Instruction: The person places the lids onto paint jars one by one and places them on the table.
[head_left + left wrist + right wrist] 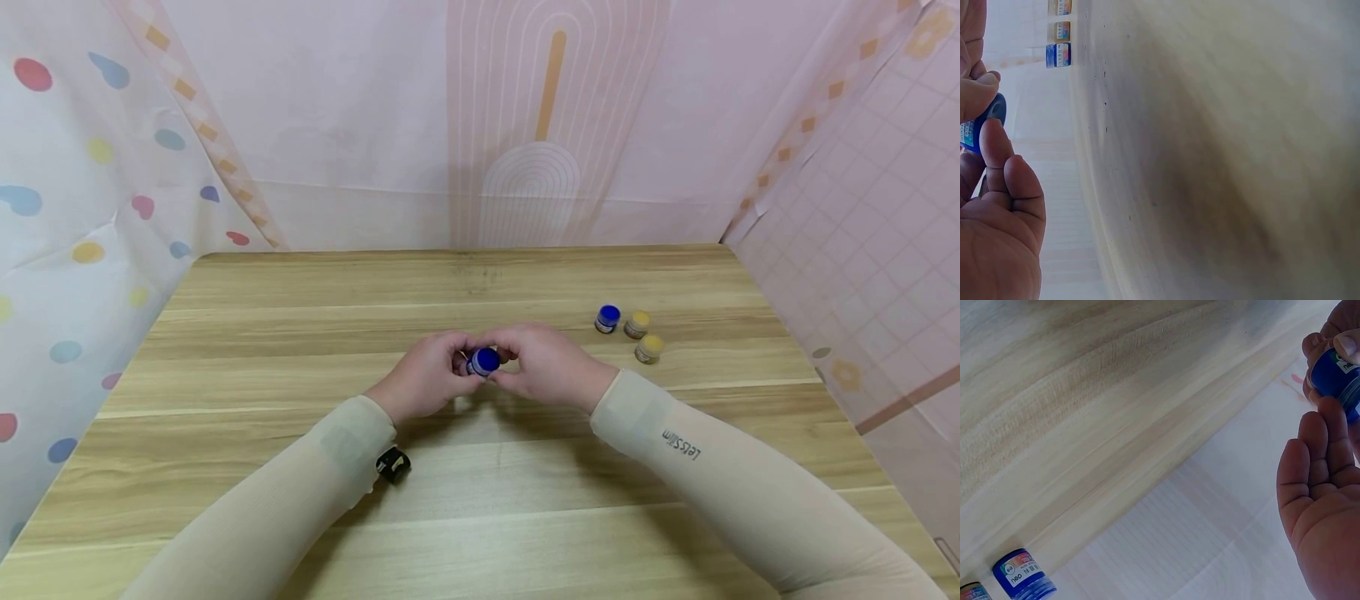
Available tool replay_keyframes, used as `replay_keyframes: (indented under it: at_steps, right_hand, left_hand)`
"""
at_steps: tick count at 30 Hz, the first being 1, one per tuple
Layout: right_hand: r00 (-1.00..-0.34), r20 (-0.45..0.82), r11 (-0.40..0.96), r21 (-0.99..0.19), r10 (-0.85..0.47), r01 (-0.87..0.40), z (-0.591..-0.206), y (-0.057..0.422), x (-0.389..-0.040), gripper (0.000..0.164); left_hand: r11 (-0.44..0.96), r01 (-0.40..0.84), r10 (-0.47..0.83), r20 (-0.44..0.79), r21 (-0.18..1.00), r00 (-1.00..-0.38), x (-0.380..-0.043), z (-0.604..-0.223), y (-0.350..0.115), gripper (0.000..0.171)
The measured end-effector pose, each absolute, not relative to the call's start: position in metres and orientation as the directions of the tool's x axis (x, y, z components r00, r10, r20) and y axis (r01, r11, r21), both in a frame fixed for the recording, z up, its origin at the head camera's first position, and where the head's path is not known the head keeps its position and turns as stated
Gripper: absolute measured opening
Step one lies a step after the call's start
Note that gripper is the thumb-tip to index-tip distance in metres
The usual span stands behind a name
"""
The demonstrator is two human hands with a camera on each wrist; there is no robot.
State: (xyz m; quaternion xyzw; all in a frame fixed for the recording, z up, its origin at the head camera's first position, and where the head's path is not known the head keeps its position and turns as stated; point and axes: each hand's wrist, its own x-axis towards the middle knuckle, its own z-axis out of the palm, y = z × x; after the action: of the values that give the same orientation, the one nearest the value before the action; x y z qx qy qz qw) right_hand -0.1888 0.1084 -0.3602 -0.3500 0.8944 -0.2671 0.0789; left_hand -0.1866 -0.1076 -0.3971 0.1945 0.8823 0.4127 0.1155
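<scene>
A small jar of paint with a blue lid (486, 361) is held up over the table between both hands. My left hand (431, 375) grips its body, with the thumb in front and the fingers curled behind. From the other side my right hand (543, 367) spans the lid with thumb and forefinger, the fingertips right at its edge. In the right wrist view the blue jar (1330, 374) is tilted, and the fingertips of my right hand (1322, 494) meet its lower end. The left wrist view shows only part of the jar (969, 134) between the fingers.
Back right on the wooden table (225, 333) stand another blue paint jar (607, 318) and two yellow-lidded jars, one behind (637, 324) and one in front (648, 349). A black device (393, 465) sits at the left cuff. Patterned cloth (360, 125) hangs behind the table.
</scene>
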Motion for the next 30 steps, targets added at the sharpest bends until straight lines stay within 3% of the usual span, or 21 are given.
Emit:
replay_keyframes:
  at_steps: [7, 30]
  right_hand:
    - [-0.774, 0.008, 0.652, -0.534, -0.633, -0.538, -0.3611, 0.1068, -0.1890, 0.042]
    - [-0.745, 0.035, 0.622, -0.526, -0.666, -0.580, -0.3600, 0.1074, -0.1890, 0.044]
  left_hand:
    - [0.576, 0.239, 0.442, -0.052, 0.782, -0.896, -0.1873, -0.3969, -0.1071, 0.026]
    - [0.577, 0.247, 0.443, -0.044, 0.779, -0.895, -0.1859, -0.3956, -0.1078, 0.027]
